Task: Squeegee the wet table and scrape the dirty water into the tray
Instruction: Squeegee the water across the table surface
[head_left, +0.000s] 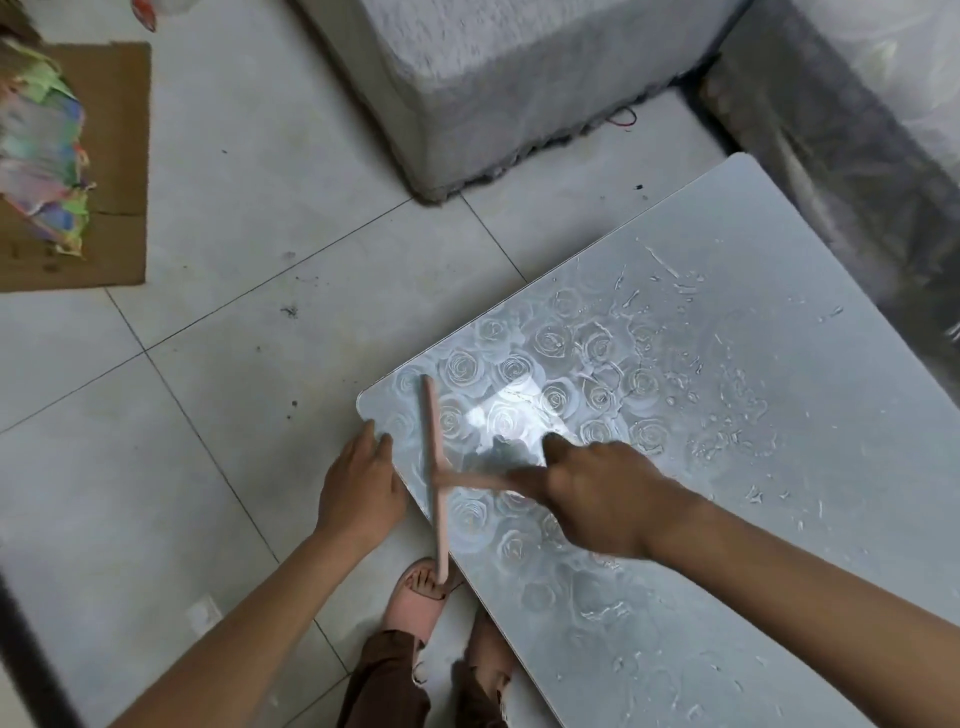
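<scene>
The squeegee (434, 447) lies blade-down on the bench (779, 249) corner, left of the right grip (597, 493), which clasps its handle. The left grip (358, 488) rests straight-fingered at the edge. Press evenly; droplets (727, 415) lie beyond the right grip; no tray shows.

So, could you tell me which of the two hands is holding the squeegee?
The right hand grips the handle of the pink squeegee; the left hand holds nothing and only rests, fingers straight, against the table edge.
</scene>
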